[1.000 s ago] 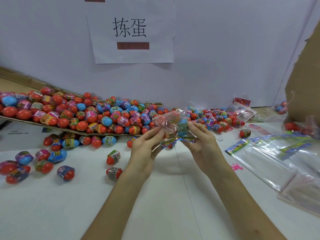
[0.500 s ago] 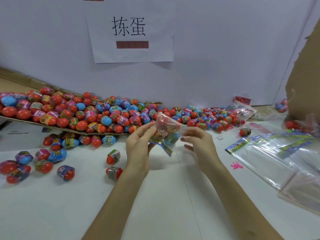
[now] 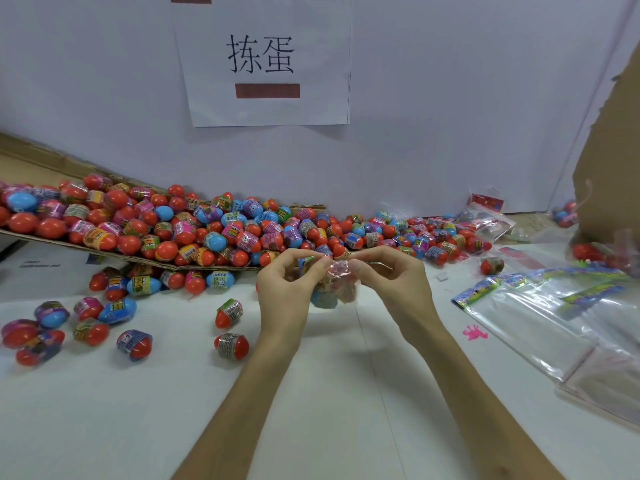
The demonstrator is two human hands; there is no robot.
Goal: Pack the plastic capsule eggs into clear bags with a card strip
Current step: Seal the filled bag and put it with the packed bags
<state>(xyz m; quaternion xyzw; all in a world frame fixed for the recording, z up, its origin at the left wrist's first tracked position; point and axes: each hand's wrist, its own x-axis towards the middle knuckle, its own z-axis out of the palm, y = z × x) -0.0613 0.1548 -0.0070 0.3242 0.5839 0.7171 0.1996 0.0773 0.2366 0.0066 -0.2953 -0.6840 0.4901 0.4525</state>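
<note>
Pinching one bag [image 3: 335, 292], left hand [image 3: 287, 289], right hand [image 3: 393, 282]

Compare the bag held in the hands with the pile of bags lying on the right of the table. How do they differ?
The held bag bulges with eggs; the pile of bags looks empty and flat. The held bag is pinched at its top by the left hand and right hand; the pile lies on the table, untouched. Both are clear plastic.

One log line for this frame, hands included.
filled bag: eggs inside, between both hands | left hand: pinches its top | right hand: pinches its top | empty bags: at right
</note>
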